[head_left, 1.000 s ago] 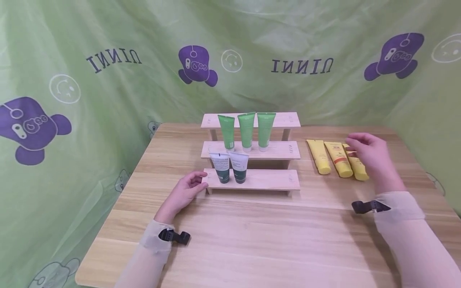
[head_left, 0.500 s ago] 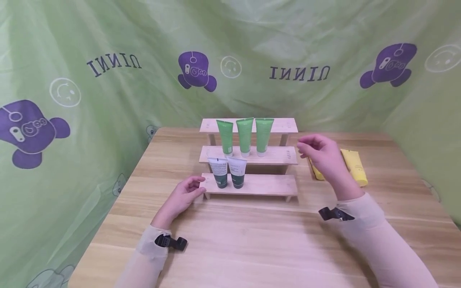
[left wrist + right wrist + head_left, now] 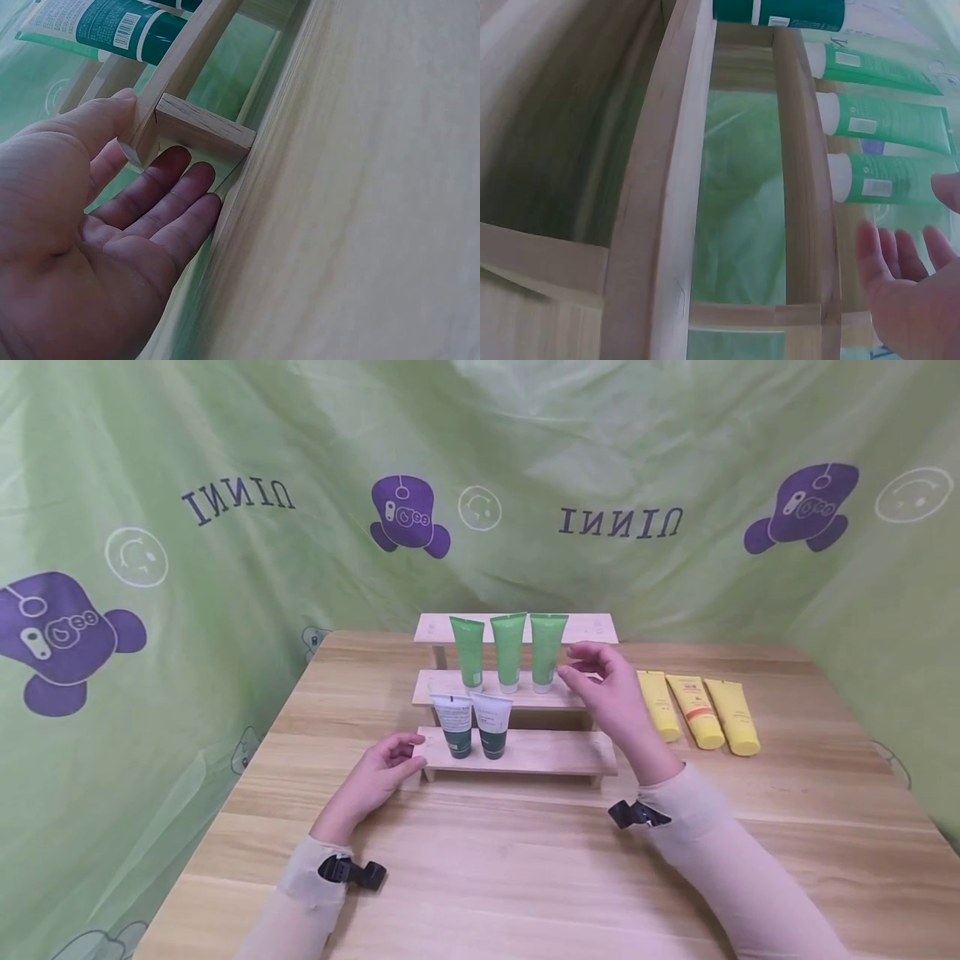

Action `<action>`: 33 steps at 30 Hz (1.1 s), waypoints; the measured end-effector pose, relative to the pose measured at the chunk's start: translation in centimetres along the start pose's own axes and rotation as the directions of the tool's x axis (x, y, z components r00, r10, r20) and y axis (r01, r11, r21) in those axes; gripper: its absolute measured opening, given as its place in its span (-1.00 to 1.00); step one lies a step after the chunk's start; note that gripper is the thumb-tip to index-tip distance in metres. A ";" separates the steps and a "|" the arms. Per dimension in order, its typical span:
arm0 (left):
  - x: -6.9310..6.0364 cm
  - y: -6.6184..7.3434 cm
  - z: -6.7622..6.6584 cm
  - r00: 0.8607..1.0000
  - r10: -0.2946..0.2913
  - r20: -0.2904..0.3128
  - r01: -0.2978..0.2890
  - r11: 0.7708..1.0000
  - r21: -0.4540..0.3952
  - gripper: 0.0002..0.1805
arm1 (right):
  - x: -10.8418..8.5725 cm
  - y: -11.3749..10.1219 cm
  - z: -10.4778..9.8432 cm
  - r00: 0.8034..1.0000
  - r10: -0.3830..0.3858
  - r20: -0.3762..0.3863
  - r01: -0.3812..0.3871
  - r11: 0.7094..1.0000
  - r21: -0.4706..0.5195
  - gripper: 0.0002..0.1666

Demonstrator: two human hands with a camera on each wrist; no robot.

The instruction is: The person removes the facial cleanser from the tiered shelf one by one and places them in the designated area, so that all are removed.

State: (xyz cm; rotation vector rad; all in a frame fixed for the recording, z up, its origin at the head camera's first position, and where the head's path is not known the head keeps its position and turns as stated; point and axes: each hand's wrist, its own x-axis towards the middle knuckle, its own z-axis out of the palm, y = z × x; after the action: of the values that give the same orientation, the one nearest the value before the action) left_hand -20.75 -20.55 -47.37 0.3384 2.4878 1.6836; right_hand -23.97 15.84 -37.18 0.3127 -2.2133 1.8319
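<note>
A three-step wooden stand (image 3: 555,753) carries green tubes (image 3: 508,647) on its middle step and two white-and-dark-green tubes (image 3: 491,727) on its lowest step, all upright on their caps. My left hand (image 3: 378,774) holds the left end of the lowest step; in the left wrist view the thumb lies against the board (image 3: 191,56) and the index finger passes behind it. Loosely bent, my right hand (image 3: 615,702) hovers just right of the rightmost green tube (image 3: 889,180), near the middle step's right end, with nothing in its fingers. A gap shows between them in the right wrist view.
Three yellow tubes (image 3: 696,710) lie side by side on the wooden table (image 3: 480,860), right of the stand. Behind the table hangs a green printed cloth (image 3: 300,560). The top step (image 3: 581,627) stands behind the green tubes.
My right hand has moved left from above the yellow tubes to beside the rightmost green tube. My left hand stays at the stand's end. The view has tilted up slightly.
</note>
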 end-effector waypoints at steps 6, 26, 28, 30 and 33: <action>-0.2 -0.2 -0.2 1.000 0.010 -0.011 -0.010 1.000 0.017 -0.57 | 0.8 -0.2 1.0 0.999 -0.004 -0.040 0.005 1.000 0.014 -0.35; -0.1 -0.2 0.1 0.999 0.047 0.000 -0.047 0.999 -0.013 -0.58 | 1.3 0.1 2.3 0.997 -0.040 -0.062 0.043 0.998 0.053 -0.42; 0.0 -0.2 0.1 0.999 0.038 -0.001 -0.038 0.999 -0.010 -0.58 | 1.1 -0.4 2.4 0.997 -0.043 -0.062 0.046 0.998 0.048 -0.46; 0.0 -0.1 0.1 1.000 0.030 -0.001 -0.030 1.000 -0.009 -0.58 | 0.8 -1.2 2.5 0.997 -0.049 -0.061 0.052 0.998 0.040 -0.48; 0.0 -0.1 0.1 1.000 0.023 0.000 -0.023 1.000 -0.005 -0.58 | 0.4 -2.2 2.6 0.997 -0.061 -0.057 0.062 0.998 0.030 -0.52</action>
State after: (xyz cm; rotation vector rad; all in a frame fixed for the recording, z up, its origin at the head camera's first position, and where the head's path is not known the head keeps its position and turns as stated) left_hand -20.73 -20.53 -47.46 0.3672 2.4888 1.6980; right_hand -23.84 12.86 -35.50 0.3274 -2.1152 1.8227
